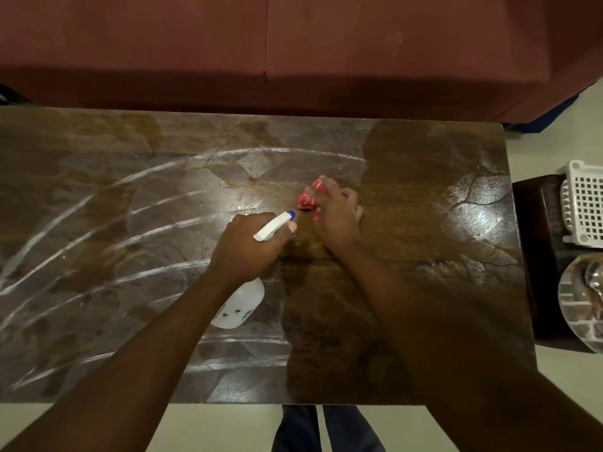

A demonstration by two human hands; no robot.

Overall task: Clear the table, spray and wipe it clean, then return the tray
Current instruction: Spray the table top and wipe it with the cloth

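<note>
A dark wooden table (98, 223) fills the view, its left half streaked with white curved wipe marks. My left hand (248, 246) grips a white spray bottle (239, 308) by its neck, the blue-tipped nozzle pointing right toward the table's middle. My right hand (336, 216) presses a bunched red cloth (306, 200) on the tabletop just past the nozzle. A round clear tray (577, 308) with a metal item on it sits on a low dark stand at the right edge.
A red sofa (293, 44) runs along the table's far side. A white lattice basket (584, 203) rests on the dark side stand (541, 256) to the right. Pale floor shows at the near edge, with my legs below.
</note>
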